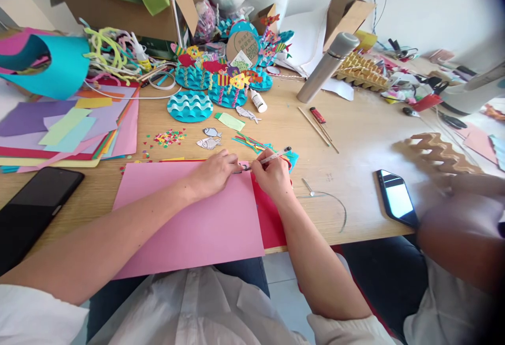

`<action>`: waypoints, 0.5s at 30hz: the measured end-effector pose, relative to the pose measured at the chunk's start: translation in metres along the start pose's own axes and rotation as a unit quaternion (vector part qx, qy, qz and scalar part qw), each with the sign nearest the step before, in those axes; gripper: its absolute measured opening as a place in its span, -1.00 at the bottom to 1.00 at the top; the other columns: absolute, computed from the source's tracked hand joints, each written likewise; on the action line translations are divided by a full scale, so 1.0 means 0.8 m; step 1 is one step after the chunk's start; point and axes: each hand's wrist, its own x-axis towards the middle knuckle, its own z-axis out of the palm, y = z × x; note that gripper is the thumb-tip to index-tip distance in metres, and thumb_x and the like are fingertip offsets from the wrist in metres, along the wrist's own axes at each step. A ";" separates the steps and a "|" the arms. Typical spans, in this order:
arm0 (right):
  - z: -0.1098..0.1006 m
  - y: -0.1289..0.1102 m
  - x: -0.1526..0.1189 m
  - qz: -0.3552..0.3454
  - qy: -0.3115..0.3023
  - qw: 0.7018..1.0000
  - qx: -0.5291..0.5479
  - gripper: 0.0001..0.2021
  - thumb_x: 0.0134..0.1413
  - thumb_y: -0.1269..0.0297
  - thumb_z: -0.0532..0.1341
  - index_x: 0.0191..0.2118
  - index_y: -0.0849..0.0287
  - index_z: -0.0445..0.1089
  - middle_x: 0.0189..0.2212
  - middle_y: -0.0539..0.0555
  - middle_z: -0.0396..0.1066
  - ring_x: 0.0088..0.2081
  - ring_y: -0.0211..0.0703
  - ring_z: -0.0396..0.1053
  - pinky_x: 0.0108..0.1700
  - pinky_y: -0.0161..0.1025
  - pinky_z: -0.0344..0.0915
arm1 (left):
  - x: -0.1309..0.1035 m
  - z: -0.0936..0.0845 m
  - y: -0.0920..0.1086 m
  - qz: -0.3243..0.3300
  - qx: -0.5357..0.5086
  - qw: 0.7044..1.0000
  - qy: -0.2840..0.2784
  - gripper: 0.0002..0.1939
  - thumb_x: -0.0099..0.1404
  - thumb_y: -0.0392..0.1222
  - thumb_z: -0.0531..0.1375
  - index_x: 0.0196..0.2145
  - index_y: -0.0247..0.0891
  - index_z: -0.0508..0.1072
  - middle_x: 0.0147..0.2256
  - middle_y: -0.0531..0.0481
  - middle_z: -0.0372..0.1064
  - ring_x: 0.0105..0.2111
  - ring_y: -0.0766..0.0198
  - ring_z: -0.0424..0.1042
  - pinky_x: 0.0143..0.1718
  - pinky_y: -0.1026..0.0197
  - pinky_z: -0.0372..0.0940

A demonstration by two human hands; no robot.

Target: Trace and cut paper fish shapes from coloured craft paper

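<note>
A large pink sheet (189, 224) lies at the table's front edge, over a red sheet (270, 219). My right hand (273, 174) grips a pen (276, 155), its tip at the sheet's top right corner. Close beside the tip, my left hand (216, 172) presses on the sheet's upper edge. Its fingertips are drawn together near a small dark-outlined piece, too small to make out. Behind my hands lie paper fish cutouts (209, 143), colourful paper strips (252, 144) and small confetti bits (169, 137).
Blue wavy paper models (190, 105) and a steel flask (327, 69) stand at the back. Stacked coloured paper (79, 129) and a black phone (39, 203) are left. Another phone (397, 198) lies right, beside another person's blurred arm (461, 229).
</note>
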 end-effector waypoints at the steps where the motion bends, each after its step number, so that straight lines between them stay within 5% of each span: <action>1: 0.000 0.001 0.001 0.002 0.002 1.000 -0.002 -0.90 -0.07 0.31 0.09 -0.53 0.09 0.15 -0.70 -0.11 0.20 -0.62 -0.25 0.18 -0.49 -0.29 0.05 | 0.000 0.001 0.000 0.002 0.002 1.000 0.004 -0.62 0.42 -0.37 -0.08 -0.06 -0.29 0.50 -0.26 -0.12 0.37 -0.20 0.14 0.25 -0.10 0.12 0.18; 15: -0.004 0.002 0.000 -0.004 0.042 0.999 0.035 -0.89 -0.08 0.32 0.12 -0.55 0.09 0.18 -0.73 -0.14 0.17 -0.66 -0.29 0.13 -0.56 -0.32 0.02 | 0.000 0.004 -0.006 0.020 -0.001 1.000 0.019 -0.64 0.41 -0.38 -0.06 -0.11 -0.31 0.52 -0.29 -0.12 0.36 -0.25 0.15 0.25 -0.15 0.12 0.19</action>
